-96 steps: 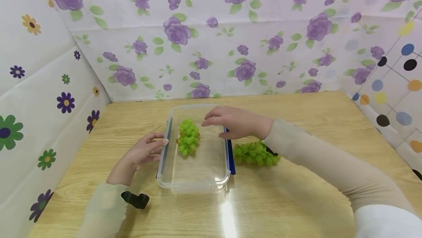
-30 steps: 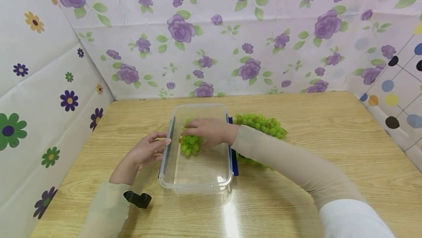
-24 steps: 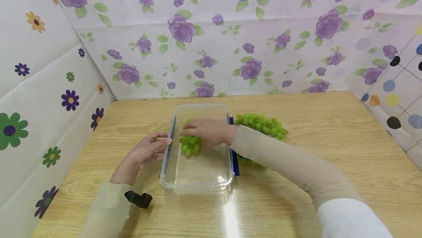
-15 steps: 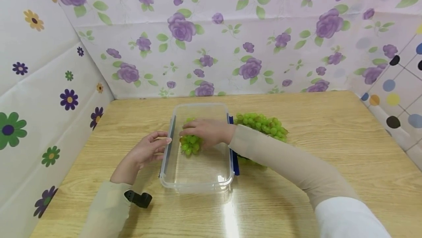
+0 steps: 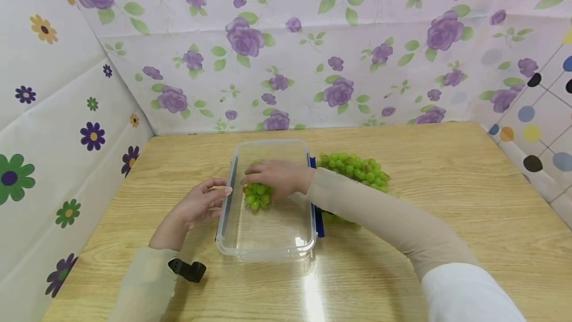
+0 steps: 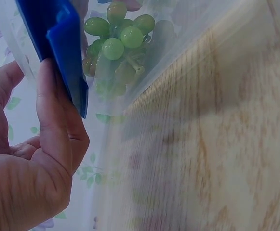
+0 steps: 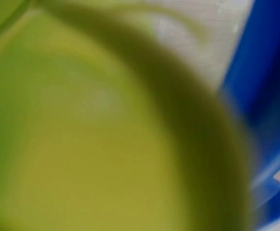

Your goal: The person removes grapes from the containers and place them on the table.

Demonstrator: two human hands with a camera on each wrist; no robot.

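In the head view, a clear plastic container (image 5: pixel 268 251) with blue side latches stands on the table. Inside lies a bunch of green grapes (image 5: pixel 257 197), partly covered by the right hand (image 5: pixel 279 175), whose fingers curl over its far part; the thumb is mostly hidden. The left hand (image 5: pixel 198 207) holds the container's left side, thumb at the rim. In the left wrist view, the left hand's fingers (image 6: pixel 50 115) touch a blue latch (image 6: pixel 67 48), with the grapes (image 6: pixel 118 38) behind the clear wall. A blurred green grape (image 7: pixel 96 144) fills much of the right wrist view.
Right of the container, green grapes (image 5: pixel 357 167) lie on the wooden table (image 5: pixel 447 178), with more grapes (image 5: pixel 339 218) under the right forearm. A blue latch (image 5: pixel 319 220) sticks out on that side. Floral sheets (image 5: pixel 286 54) stand behind and at both sides.
From above the container's right edge, the right hand has moved left and down onto the grapes inside. Lately it has shifted only slightly left. The left hand stays at the rim.
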